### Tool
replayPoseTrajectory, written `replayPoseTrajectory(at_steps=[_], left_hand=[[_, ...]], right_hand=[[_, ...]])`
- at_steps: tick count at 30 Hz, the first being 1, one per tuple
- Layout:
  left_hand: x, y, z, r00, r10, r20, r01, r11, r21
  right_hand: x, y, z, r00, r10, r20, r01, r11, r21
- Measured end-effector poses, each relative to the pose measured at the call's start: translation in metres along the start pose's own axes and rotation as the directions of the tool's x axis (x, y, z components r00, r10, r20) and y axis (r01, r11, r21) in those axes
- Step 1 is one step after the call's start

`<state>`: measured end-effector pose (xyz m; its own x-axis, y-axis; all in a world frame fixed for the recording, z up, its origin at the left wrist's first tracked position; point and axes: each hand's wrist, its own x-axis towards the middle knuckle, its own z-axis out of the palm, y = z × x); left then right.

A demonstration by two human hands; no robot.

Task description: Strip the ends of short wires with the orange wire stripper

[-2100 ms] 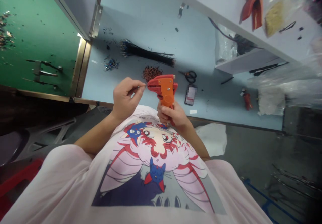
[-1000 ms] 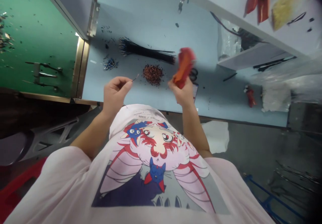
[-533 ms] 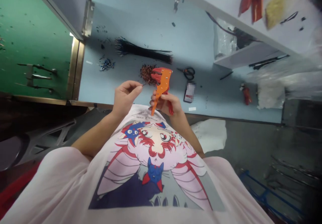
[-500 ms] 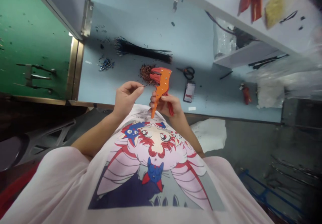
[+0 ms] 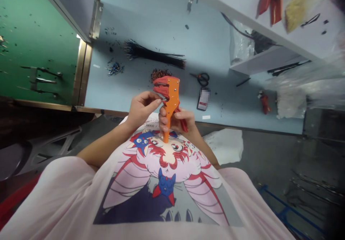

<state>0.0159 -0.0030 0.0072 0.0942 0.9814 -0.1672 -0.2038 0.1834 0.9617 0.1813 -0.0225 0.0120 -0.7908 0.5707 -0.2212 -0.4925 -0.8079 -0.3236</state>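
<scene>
My right hand (image 5: pixel 176 121) grips the handles of an orange and red wire stripper (image 5: pixel 169 96), held upright in front of my chest. My left hand (image 5: pixel 141 107) pinches a short thin wire, its fingertips right at the stripper's red jaws. The wire itself is barely visible between thumb and finger. Both hands hover just over the near edge of the light blue bench (image 5: pixel 151 20).
On the bench lie a bundle of black wires (image 5: pixel 153 54), a pile of reddish-brown bits (image 5: pixel 159 73), small blue wire scraps (image 5: pixel 114 68), black scissors (image 5: pixel 201 78) and a phone (image 5: pixel 203 99). A shelf (image 5: pixel 266 58) with clear bags stands right. A green surface (image 5: pixel 32 45) with tools lies left.
My right hand swung the stripper out over the bench, then brought it back to my chest. My left hand has moved the wire up to the stripper's jaws.
</scene>
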Motion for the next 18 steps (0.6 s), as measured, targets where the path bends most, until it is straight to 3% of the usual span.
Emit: replayPoseTrajectory(at_steps=[18], left_hand=[[0.003, -0.005, -0.001, 0.988, 0.085, 0.126, -0.093, 0.994, 0.057]], right_hand=[[0.000, 0.011, -0.007, 0.998, -0.022, 0.066, 0.023, 1.000, -0.015]])
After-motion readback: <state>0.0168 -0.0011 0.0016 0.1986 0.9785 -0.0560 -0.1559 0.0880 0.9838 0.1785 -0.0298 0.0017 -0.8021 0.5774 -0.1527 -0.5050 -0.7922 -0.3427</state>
